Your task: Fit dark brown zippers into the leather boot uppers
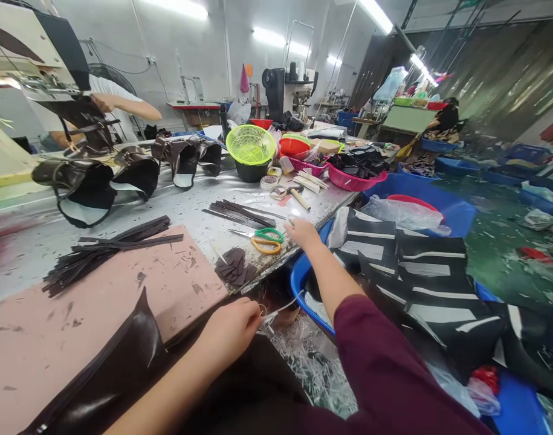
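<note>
My left hand is closed in a pinch on a thin white strip just below the table's front edge. A dark brown leather piece lies under my left forearm. My right hand reaches out over the table edge, its fingers curled next to the scissors with green and orange handles; whether it holds anything is hidden. Small dark leather cut-outs lie near the edge beside a pink mat. Bundles of dark strips rest on the table.
A blue tub at my right holds black pieces with white stripes. White shreds pile below the table. Brown leather parts, a green basket and pink trays crowd the far table. Another person's arm works at the back left.
</note>
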{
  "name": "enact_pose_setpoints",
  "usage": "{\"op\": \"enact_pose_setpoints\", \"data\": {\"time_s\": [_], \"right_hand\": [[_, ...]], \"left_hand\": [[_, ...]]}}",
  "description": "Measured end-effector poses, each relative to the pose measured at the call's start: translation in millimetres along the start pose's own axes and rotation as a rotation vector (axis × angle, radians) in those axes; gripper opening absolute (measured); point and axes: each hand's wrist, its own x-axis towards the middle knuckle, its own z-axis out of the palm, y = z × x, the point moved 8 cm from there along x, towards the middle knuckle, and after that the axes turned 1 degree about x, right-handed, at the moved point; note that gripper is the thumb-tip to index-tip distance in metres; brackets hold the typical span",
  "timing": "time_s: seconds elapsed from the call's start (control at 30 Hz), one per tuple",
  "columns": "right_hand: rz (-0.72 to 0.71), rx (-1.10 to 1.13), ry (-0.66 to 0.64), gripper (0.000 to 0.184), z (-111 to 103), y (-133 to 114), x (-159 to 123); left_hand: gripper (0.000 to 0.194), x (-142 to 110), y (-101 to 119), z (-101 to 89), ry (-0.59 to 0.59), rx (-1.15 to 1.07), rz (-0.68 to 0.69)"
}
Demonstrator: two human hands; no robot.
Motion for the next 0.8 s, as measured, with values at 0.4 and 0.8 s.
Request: {"op": "enact_pose_setpoints", "data": {"time_s": [0.4,0.8], "right_hand": [[-0.502,0.335,-0.736,0.016,15.8,-57.7,-108.6],[0.158,0.879,0.134,0.032,-3.5,38.3,-135.0]], "left_hand": [[0.017,-2.2,-13.5,-4.7,0.04,-0.143,-0.049],[0.019,5.2,-2.9,3.6,0.043,-0.178,0.01]]}}
